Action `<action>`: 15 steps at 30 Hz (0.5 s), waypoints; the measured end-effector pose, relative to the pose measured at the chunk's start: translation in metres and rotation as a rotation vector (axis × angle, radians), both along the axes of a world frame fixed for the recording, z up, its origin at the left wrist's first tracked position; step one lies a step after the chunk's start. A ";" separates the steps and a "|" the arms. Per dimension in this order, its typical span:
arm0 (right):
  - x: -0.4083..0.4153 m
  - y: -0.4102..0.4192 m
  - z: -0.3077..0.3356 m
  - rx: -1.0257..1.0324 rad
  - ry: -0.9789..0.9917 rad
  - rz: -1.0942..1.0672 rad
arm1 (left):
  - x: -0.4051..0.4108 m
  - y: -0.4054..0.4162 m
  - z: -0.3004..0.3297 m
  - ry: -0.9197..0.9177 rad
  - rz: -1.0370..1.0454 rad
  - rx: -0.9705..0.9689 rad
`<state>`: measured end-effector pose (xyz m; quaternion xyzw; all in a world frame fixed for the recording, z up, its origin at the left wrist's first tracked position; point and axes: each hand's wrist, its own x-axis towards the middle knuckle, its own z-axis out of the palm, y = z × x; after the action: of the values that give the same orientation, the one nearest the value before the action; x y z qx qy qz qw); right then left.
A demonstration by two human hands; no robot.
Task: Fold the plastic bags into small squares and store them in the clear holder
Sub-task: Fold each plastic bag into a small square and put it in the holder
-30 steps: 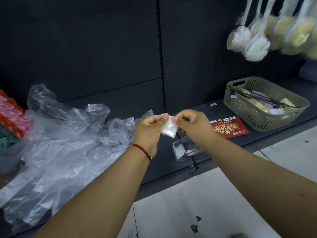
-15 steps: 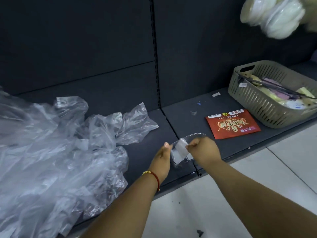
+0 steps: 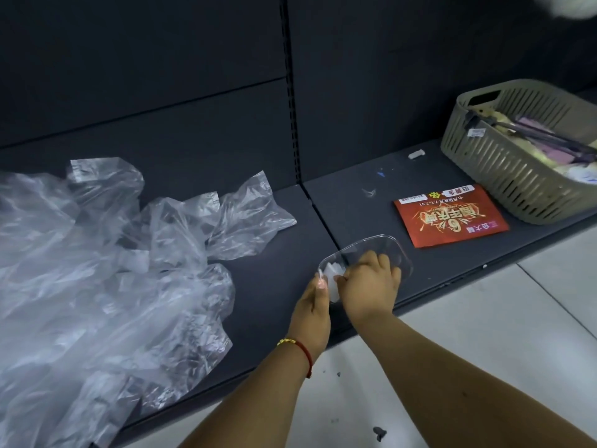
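So both hands are down at the clear holder, which sits near the front edge of the dark shelf, roughly in the middle of the view. The right hand is curled over the holder's opening, its fingers bent inward and pushing a folded plastic square into it. Looks like thumb and fingertips are pinching that white square, though the exact grip is partly hidden by the knuckles. The left hand is right beside it at about 9 o'clock from the holder, fingers fairly straight, with the tip touching the holder's left rim and the square. It has a red string bracelet on the wrist.

The square is inside the left end of the holder, partly poking up.

Off at 9 o'clock from the hands there's a big messy heap of loose plastic bags covering the left part of the shelf, all crumpled and see-through. At about 2 o'clock from the holder lies a red packet flat on the shelf, and further out the same way a beige slotted basket with some stuff in it. Pale tiled floor runs below the shelf edge.
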<state>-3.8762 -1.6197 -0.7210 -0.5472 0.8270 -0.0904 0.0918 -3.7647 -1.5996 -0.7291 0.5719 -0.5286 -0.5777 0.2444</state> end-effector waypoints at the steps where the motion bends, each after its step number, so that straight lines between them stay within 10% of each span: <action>1: 0.001 0.000 -0.001 0.015 0.018 0.009 | 0.000 0.000 -0.001 -0.007 0.001 -0.014; 8: -0.001 0.006 -0.007 -0.020 0.005 0.046 | 0.003 0.006 0.007 -0.009 -0.034 -0.083; 15: 0.014 0.032 -0.008 -0.344 -0.021 -0.007 | 0.069 0.024 0.006 -0.732 0.130 -0.679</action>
<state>-3.8620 -1.5874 -0.7293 -0.5509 0.8003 -0.2366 0.0050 -3.6955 -1.5754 -0.7231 0.6570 -0.7012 -0.1181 0.2505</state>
